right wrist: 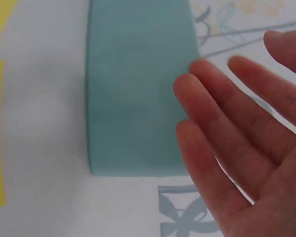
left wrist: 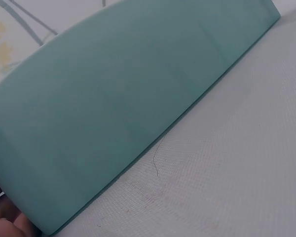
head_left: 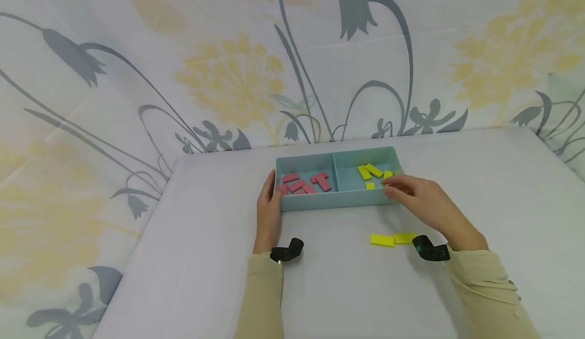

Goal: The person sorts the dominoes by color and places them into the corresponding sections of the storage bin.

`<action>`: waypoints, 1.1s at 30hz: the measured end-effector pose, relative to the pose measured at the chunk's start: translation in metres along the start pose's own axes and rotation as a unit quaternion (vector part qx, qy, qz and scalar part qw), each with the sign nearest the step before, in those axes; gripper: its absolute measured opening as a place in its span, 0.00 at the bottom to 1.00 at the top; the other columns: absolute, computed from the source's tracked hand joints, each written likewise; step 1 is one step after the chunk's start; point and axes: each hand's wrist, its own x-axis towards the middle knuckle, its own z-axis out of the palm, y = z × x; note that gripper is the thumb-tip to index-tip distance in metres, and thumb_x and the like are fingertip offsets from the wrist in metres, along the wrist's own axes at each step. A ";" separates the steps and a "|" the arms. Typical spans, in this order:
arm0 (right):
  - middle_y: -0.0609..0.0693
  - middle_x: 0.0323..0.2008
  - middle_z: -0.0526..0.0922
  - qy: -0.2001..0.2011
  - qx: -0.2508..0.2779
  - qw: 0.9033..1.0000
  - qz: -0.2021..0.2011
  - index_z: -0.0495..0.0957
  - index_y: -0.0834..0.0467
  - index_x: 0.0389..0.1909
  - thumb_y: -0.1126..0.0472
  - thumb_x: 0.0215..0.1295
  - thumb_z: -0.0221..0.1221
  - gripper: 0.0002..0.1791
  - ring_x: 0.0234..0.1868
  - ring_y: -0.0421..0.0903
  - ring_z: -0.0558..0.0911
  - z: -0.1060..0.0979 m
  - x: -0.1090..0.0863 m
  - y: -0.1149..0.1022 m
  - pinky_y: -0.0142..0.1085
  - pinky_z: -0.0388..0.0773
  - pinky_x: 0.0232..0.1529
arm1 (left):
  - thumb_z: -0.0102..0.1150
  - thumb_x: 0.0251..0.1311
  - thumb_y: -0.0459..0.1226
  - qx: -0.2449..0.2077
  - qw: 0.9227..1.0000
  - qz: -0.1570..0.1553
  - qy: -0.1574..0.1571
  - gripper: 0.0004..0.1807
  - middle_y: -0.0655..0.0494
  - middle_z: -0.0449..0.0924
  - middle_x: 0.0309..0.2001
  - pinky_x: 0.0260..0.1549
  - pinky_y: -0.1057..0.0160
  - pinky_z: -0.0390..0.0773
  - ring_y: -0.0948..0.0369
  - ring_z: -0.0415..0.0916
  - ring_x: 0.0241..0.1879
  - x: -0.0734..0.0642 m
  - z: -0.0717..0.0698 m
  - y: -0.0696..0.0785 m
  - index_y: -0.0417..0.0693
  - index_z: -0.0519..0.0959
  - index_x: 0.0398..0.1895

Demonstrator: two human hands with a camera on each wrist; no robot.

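A light teal box (head_left: 335, 201) with two compartments stands on the white-covered table. Several pink tiles (head_left: 297, 185) lie in its left compartment, several yellow tiles (head_left: 374, 170) in the right one. My left hand (head_left: 268, 217) holds the box at its left end, with fingers along the outer side and the thumb by the front corner; the left wrist view shows only fingertips (left wrist: 10, 228) there. Over the box's front right corner is my right hand (head_left: 422, 199), its fingers (right wrist: 217, 128) loosely extended and nothing visible between them and the thumb.
Two yellow tiles, a left one (head_left: 382, 240) and a right one (head_left: 404, 238), lie end to end on the table in front of the box. Behind the box rises a flower-patterned cloth (head_left: 320, 110). Black wrist cameras (head_left: 288, 250) sit on both wrists.
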 end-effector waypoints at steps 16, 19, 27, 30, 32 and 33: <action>0.46 0.32 0.81 -0.028 0.007 1.000 -0.009 0.74 0.53 0.48 0.47 0.63 0.51 0.18 0.37 0.43 0.78 0.020 -0.005 0.009 0.43 0.71 0.42 | 0.43 0.64 0.41 -0.020 1.000 0.009 0.003 0.29 0.69 0.54 0.65 0.59 0.64 0.55 0.71 0.50 0.63 -0.003 0.000 -0.004 0.71 0.50 0.66; 0.46 0.34 0.81 -0.033 0.009 0.999 -0.018 0.74 0.52 0.48 0.48 0.62 0.53 0.18 0.38 0.42 0.78 0.021 -0.003 0.009 0.42 0.71 0.42 | 0.43 0.64 0.42 -0.022 0.999 0.028 -0.001 0.29 0.70 0.52 0.65 0.59 0.64 0.55 0.71 0.49 0.64 0.001 0.001 -0.001 0.72 0.50 0.66; 0.42 0.32 0.78 -0.106 -0.029 0.994 -0.011 0.75 0.53 0.47 0.47 0.60 0.54 0.18 0.33 0.41 0.75 0.026 0.002 0.008 0.38 0.71 0.37 | 0.41 0.64 0.43 0.006 1.000 0.006 0.009 0.24 0.77 0.55 0.62 0.60 0.65 0.52 0.76 0.48 0.62 0.005 0.002 0.004 0.71 0.58 0.64; 0.42 0.31 0.76 -0.135 -0.025 0.991 0.002 0.75 0.52 0.44 0.47 0.58 0.56 0.17 0.33 0.41 0.74 0.031 -0.001 0.010 0.37 0.71 0.36 | 0.40 0.65 0.42 0.008 1.000 0.000 0.013 0.24 0.76 0.55 0.62 0.60 0.64 0.52 0.75 0.48 0.62 0.002 0.001 0.003 0.71 0.58 0.63; 0.42 0.30 0.75 -0.148 -0.026 0.989 0.007 0.76 0.51 0.41 0.47 0.56 0.58 0.16 0.33 0.41 0.73 0.033 -0.003 0.011 0.36 0.71 0.35 | 0.39 0.65 0.42 0.007 1.000 -0.003 0.010 0.24 0.76 0.55 0.62 0.61 0.63 0.52 0.74 0.48 0.62 0.000 0.002 0.002 0.71 0.58 0.63; 0.42 0.29 0.75 -0.153 -0.026 0.988 0.011 0.76 0.51 0.40 0.47 0.54 0.59 0.16 0.32 0.41 0.72 0.034 -0.003 0.011 0.35 0.70 0.35 | 0.39 0.65 0.41 0.005 1.000 -0.002 0.008 0.24 0.75 0.55 0.63 0.61 0.63 0.52 0.74 0.48 0.63 0.000 0.003 0.001 0.71 0.58 0.63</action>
